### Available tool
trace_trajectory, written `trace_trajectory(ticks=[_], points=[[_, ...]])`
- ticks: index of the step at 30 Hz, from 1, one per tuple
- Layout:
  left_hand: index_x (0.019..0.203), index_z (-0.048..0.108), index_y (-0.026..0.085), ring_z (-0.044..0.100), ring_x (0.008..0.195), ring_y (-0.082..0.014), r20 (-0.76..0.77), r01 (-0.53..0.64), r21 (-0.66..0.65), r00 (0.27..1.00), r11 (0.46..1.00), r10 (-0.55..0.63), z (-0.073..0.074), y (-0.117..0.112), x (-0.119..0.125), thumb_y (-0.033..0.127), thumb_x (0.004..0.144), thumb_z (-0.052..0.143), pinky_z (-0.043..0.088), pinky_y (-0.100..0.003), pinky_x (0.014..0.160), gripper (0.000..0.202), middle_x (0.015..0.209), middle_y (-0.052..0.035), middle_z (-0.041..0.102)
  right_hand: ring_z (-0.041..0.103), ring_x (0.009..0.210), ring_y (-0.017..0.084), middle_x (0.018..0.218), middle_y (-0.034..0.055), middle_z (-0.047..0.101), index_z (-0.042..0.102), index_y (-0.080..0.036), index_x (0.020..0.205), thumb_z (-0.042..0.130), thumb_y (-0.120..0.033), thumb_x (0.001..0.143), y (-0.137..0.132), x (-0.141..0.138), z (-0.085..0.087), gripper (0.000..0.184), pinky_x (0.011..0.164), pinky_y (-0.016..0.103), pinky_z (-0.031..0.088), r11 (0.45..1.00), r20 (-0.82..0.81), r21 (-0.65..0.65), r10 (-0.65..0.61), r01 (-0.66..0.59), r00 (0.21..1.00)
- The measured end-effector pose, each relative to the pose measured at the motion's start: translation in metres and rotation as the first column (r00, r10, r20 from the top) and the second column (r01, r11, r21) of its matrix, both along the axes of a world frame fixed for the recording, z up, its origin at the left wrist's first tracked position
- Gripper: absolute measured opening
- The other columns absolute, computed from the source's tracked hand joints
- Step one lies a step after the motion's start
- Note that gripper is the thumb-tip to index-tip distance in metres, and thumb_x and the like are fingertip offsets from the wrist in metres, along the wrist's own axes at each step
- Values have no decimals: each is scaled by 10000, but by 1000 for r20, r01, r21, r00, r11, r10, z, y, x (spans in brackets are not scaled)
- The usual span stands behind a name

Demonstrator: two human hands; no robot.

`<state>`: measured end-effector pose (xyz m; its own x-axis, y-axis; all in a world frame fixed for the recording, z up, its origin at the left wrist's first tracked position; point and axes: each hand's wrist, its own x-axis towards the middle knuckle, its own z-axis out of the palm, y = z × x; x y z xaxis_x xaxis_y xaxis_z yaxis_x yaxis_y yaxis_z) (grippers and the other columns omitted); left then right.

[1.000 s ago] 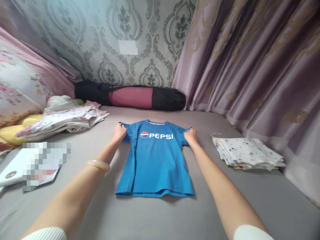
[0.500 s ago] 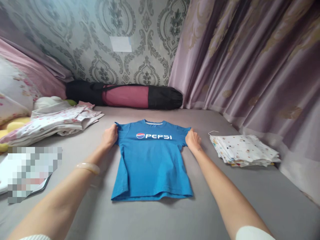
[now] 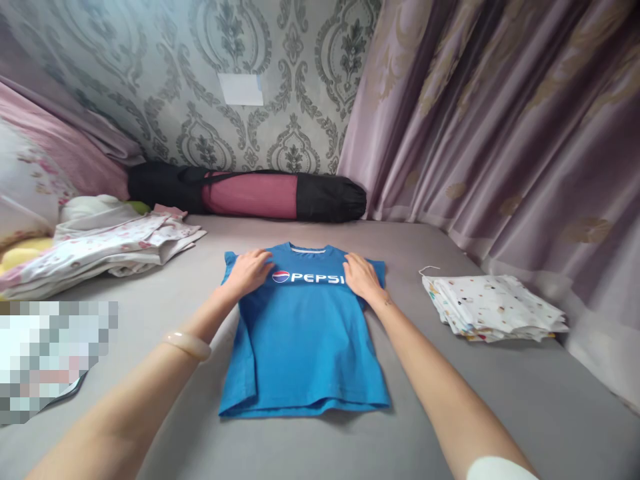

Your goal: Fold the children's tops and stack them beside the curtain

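A blue T-shirt [image 3: 305, 347] with a white PEPSI logo lies flat, front up, on the grey bed sheet [image 3: 475, 400]. My left hand [image 3: 250, 272] rests flat on its upper left chest, fingers stretched out toward the logo. My right hand [image 3: 361, 277] lies flat on the upper right chest, fingers spread. Both sleeves are tucked in, so the shirt's top is narrow. A pale bangle [image 3: 187, 345] sits on my left wrist.
A folded stack of white dotted cloth [image 3: 493, 308] lies to the right. Floral garments [image 3: 105, 250] are piled at the left, a black and maroon roll bag [image 3: 247, 193] lies along the wall, and purple curtains [image 3: 500, 133] hang at the right. A blurred flat item [image 3: 45, 360] lies at the near left.
Both hands left the sleeve ends and moved inward onto the chest, now lying flat. The sleeves that stuck out sideways are folded in.
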<state>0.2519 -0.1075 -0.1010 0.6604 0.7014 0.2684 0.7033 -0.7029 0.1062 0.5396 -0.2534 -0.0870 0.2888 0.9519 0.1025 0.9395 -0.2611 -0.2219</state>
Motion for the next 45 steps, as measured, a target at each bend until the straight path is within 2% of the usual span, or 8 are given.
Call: trace_trajectory(ticks=[3, 7, 11, 16, 23, 30, 37, 45], points=[[1282, 567, 194, 494, 1284, -240, -2, 175, -173, 984, 969, -178, -12, 3, 21, 456, 955, 337, 371, -346, 1084, 478, 1377, -104, 551, 176, 1472, 207, 1590, 75, 259, 330, -143, 1499, 169, -419, 1010, 12, -12, -5, 584, 1191, 417, 127, 983, -156, -143, 92, -115, 983], [1368, 509, 189, 355, 1406, -264, -32, 38, -274, 998, 961, -49, -24, 14, 32, 461, 941, 360, 284, -398, 1149, 528, 1504, -105, 425, 73, 1491, 208, 1617, 50, 155, 249, -191, 1533, 123, -465, 1009, 24, -6, -13, 604, 1188, 488, 32, 973, -150, -214, 50, -82, 987], [1364, 497, 175, 385, 1388, -238, 13, -42, -281, 999, 959, 48, -24, 32, 36, 392, 922, 398, 280, -366, 1148, 502, 1484, -106, 453, 162, 1471, 230, 1599, 73, 235, 309, -208, 1508, 171, -421, 1019, 37, 8, -16, 551, 1168, 504, 106, 984, -86, -178, -8, -7, 996], [1228, 602, 224, 516, 1242, -247, 98, -241, -321, 954, 916, 285, -15, 49, 51, 302, 916, 412, 392, -371, 1041, 373, 1327, -88, 594, 437, 1273, 236, 1383, 108, 534, 549, -211, 1322, 267, -291, 1013, 61, 6, -12, 426, 1095, 426, 236, 998, -3, -26, -64, 64, 998], [1043, 683, 204, 531, 1142, -323, 85, -377, -313, 903, 872, 421, -14, 58, 63, 285, 885, 463, 430, -428, 937, 283, 1166, -143, 617, 440, 1192, 271, 1260, 103, 569, 638, -236, 1179, 425, -275, 970, 83, 4, -14, 301, 962, 392, 327, 993, -26, -12, -121, 121, 992], [1076, 624, 187, 504, 1098, -319, 209, -367, -184, 892, 912, 401, -19, 49, 65, 235, 922, 402, 423, -439, 908, 275, 1141, -153, 574, 451, 1150, 269, 1204, 122, 584, 630, -201, 1111, 363, -250, 992, 85, 12, -24, 296, 948, 392, 314, 991, 64, 101, -96, 90, 993], [1098, 621, 164, 512, 1121, -305, 134, -292, -212, 937, 933, 324, -19, 55, 61, 204, 900, 404, 416, -441, 968, 296, 1123, -160, 561, 517, 1149, 238, 1222, 107, 605, 640, -204, 1166, 384, -223, 984, 84, 16, -18, 315, 971, 342, 364, 998, 0, 0, -61, 61, 998], [1183, 605, 221, 475, 1235, -271, 155, -3, -286, 987, 958, 49, -11, 26, 14, 344, 826, 529, 383, -412, 1052, 386, 1319, -96, 524, 479, 1281, 182, 1389, 82, 550, 515, -165, 1350, 438, -194, 937, 14, 33, 0, 422, 1095, 307, 318, 985, -145, 90, 161, -149, 976]])
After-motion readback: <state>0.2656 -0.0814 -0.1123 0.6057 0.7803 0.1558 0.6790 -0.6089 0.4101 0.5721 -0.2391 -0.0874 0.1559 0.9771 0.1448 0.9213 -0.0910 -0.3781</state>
